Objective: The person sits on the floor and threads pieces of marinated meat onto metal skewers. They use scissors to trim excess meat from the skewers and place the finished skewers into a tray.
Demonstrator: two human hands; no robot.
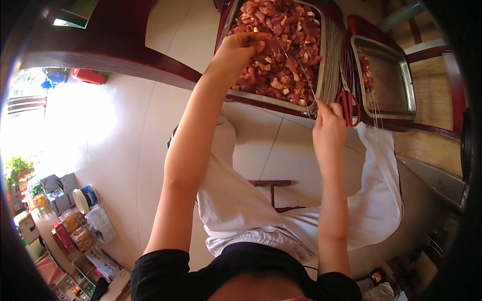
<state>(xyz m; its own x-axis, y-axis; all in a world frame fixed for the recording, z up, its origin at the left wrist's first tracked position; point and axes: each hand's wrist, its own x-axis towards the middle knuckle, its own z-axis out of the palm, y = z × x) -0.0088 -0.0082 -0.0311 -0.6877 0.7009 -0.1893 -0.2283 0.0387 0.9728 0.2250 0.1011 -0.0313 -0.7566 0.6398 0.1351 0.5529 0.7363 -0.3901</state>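
Observation:
My left hand (244,47) is over the near-left part of a heap of raw cut meat (276,67) with pale, fatty cubes among it. Its fingertips touch the meat; whether a piece is pinched between them is hidden. A metal tray (320,88) holds the heap. At the tray's near right corner, my right hand (329,122) grips a thin metal skewer (308,78) that points up and left across the meat. A second thin skewer lies close beside it. Scissors with red handles (348,107) rest just right of that hand.
Many bare skewers (333,49) lie in a bundle along the large tray's right side. A smaller metal tray (389,79) holds loaded meat skewers (366,73), their bare ends overhanging its near edge. A dark red wooden beam (165,64) runs at left. Boxes (60,192) and a bucket (86,198) stand on the floor.

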